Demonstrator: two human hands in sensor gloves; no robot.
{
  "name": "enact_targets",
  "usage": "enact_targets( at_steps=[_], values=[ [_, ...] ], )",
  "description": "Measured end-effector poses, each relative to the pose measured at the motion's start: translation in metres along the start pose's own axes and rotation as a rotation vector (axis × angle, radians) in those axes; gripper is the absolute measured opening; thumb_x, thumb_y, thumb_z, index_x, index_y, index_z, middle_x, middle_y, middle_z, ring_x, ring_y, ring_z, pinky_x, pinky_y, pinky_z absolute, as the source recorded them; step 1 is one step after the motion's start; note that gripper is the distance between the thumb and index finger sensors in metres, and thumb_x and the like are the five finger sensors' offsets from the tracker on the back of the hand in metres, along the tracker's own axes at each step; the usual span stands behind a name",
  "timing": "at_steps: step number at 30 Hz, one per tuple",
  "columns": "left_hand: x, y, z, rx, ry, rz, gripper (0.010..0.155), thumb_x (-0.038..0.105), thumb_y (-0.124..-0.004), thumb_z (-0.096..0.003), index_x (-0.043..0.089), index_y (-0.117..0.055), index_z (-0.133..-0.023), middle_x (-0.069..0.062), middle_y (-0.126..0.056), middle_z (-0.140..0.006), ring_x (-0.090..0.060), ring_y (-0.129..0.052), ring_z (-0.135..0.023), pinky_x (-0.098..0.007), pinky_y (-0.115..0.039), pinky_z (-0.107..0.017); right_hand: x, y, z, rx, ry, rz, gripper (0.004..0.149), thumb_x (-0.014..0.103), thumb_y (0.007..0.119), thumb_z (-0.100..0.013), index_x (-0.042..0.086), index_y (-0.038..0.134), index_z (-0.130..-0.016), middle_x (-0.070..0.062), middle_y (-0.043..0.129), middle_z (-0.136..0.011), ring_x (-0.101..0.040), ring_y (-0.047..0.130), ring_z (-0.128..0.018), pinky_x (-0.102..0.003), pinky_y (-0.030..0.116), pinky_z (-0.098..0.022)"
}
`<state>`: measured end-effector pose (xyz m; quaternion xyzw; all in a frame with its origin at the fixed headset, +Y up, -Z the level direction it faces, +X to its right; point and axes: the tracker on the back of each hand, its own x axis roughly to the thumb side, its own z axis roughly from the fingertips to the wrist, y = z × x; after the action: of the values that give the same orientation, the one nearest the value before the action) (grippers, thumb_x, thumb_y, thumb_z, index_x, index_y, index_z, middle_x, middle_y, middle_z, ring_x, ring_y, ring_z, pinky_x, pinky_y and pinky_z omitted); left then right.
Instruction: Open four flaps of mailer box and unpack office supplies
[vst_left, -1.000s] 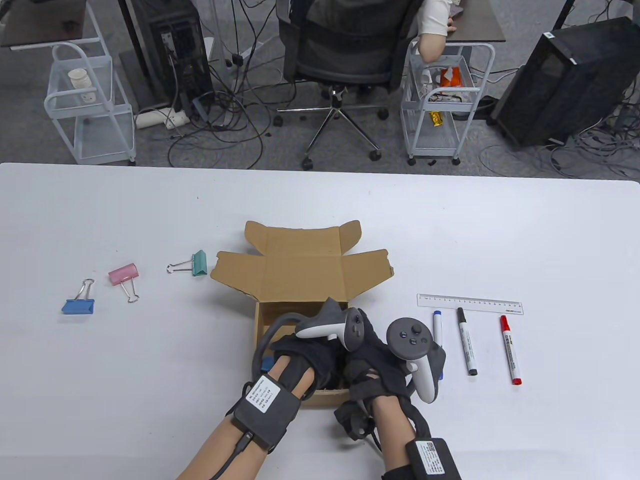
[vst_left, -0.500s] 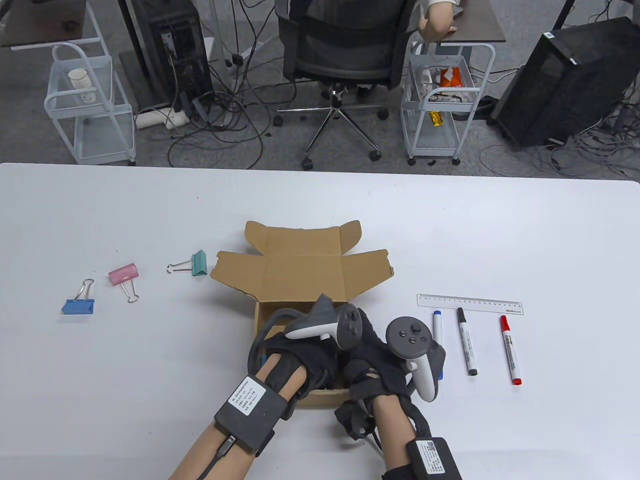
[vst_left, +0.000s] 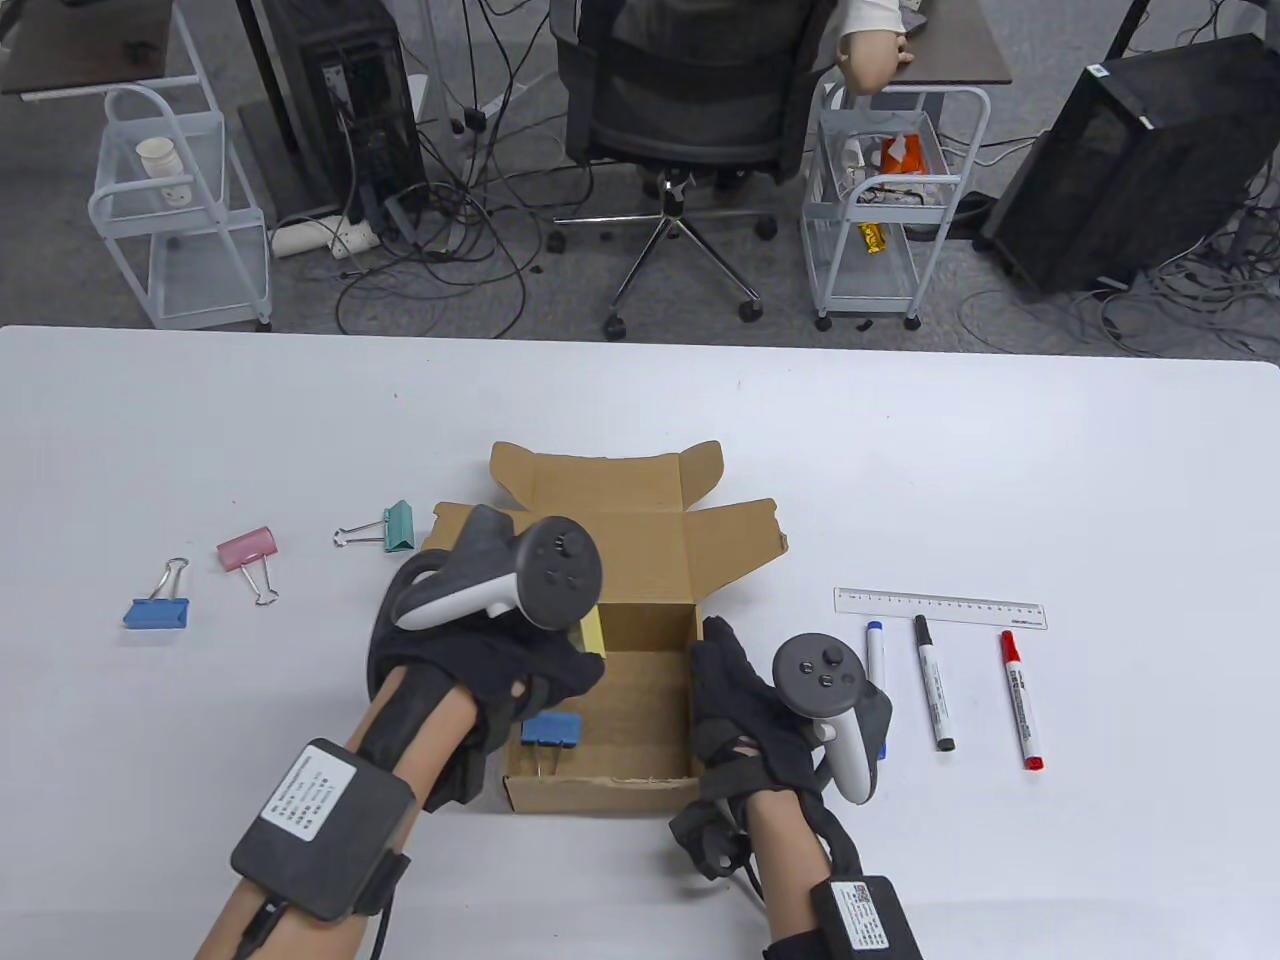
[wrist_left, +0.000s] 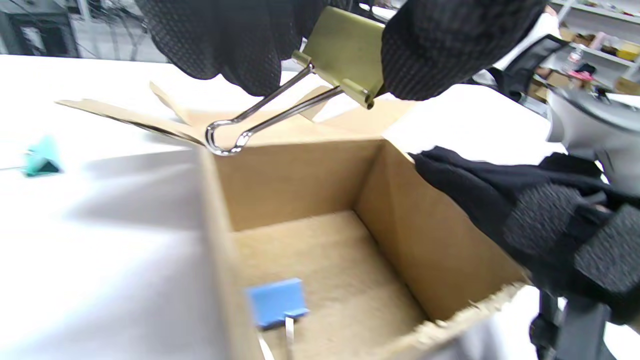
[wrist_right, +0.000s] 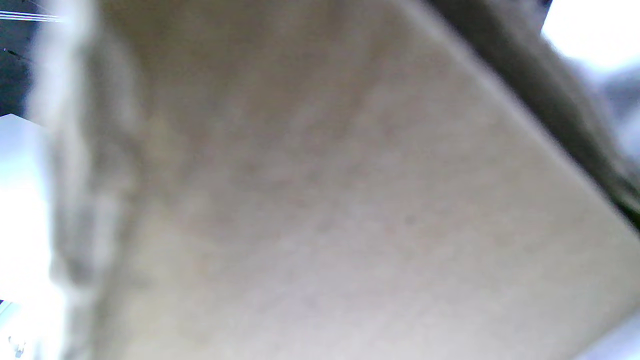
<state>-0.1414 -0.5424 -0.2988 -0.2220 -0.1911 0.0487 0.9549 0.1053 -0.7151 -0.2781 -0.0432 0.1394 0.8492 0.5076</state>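
The brown mailer box (vst_left: 600, 785) stands with its flaps (vst_left: 600, 500) folded back. Just above the box's left wall, my left hand (vst_left: 530, 655) pinches a yellow binder clip (vst_left: 593, 630) by its body. In the left wrist view the yellow binder clip (wrist_left: 345, 50) hangs between my gloved fingers (wrist_left: 240, 45), its wire handles pointing down. A blue binder clip (vst_left: 550, 730) lies on the box floor. My right hand (vst_left: 725, 690) lies with straight fingers along the box's right wall (wrist_left: 425, 240). Blurred cardboard (wrist_right: 320, 200) fills the right wrist view.
Left of the box lie a green clip (vst_left: 400, 525), a pink clip (vst_left: 245, 550) and a blue clip (vst_left: 156, 612). To the right are a ruler (vst_left: 940, 608) and blue (vst_left: 875, 650), black (vst_left: 932, 695) and red (vst_left: 1020, 710) markers. Behind the table sits a person in a chair (vst_left: 690, 90).
My left hand has risen out of the box and moved left and away, bringing the yellow clip with it. This uncovered the blue clip on the box floor. My right hand has stayed put.
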Motion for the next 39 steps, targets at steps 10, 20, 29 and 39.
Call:
enact_targets(
  at_steps=[10,20,29,39],
  values=[
    [-0.106,0.003,0.054,0.053,0.260,-0.017,0.090,0.053,-0.084,-0.0505,0.002,-0.042,-0.112,-0.022,-0.051,-0.118,-0.038,-0.077,-0.105,-0.056,-0.069,-0.078,0.000,0.000,0.000,-0.008,-0.001,0.014,0.065,0.042,0.042,-0.065,0.005,0.037,-0.117,-0.034,0.054,-0.119,-0.060,0.068,-0.097,-0.071,0.059,-0.070],
    [-0.202,-0.048,0.054,-0.018,0.510,-0.014,0.090,0.051,-0.085,-0.0506,0.003,-0.041,-0.113,-0.022,-0.049,-0.119,-0.038,-0.076,-0.108,-0.054,-0.069,-0.079,0.000,0.001,0.000,-0.011,-0.003,0.022,0.065,0.042,0.042,-0.065,0.004,0.037,-0.117,-0.034,0.054,-0.119,-0.060,0.069,-0.097,-0.071,0.059,-0.070],
    [-0.255,-0.105,0.035,-0.140,0.657,-0.025,0.090,0.050,-0.084,-0.0508,0.004,-0.039,-0.113,-0.020,-0.047,-0.120,-0.038,-0.073,-0.109,-0.054,-0.067,-0.080,0.001,0.001,0.000,-0.009,-0.002,0.022,0.065,0.043,0.042,-0.065,0.004,0.037,-0.117,-0.033,0.054,-0.119,-0.060,0.069,-0.097,-0.071,0.059,-0.070],
    [-0.270,-0.135,0.023,-0.194,0.678,0.010,0.090,0.052,-0.084,-0.0507,0.006,-0.039,-0.114,-0.018,-0.047,-0.121,-0.037,-0.071,-0.111,-0.057,-0.063,-0.081,0.001,0.001,0.000,-0.009,-0.002,0.022,0.065,0.043,0.042,-0.065,0.004,0.037,-0.117,-0.033,0.054,-0.119,-0.060,0.069,-0.097,-0.071,0.059,-0.070]
  ],
)
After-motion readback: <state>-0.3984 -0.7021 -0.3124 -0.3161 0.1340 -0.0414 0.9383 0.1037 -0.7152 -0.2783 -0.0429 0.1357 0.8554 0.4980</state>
